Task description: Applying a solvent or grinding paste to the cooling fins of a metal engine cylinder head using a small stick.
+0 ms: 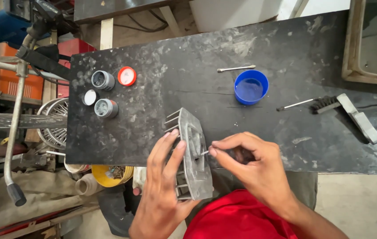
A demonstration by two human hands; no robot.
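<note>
— How was the left hand [164,186] set?

— It came up from the lower edge, palm turned inward and fingers [171,144] extended upward, lying flat and close together — the thumb was hidden from view.

— And the right hand [252,166]?

— Its forearm entered from the lower right, bare, crossing in front of the body. The wrist was bent, the knuckles raised, and the thumb and forefinger were pinched together at their tips, pointing left toward the other hand. The remaining fingers curled loosely beneath the palm.

— Did the two hands touch?

— No — near, but apart.
</note>
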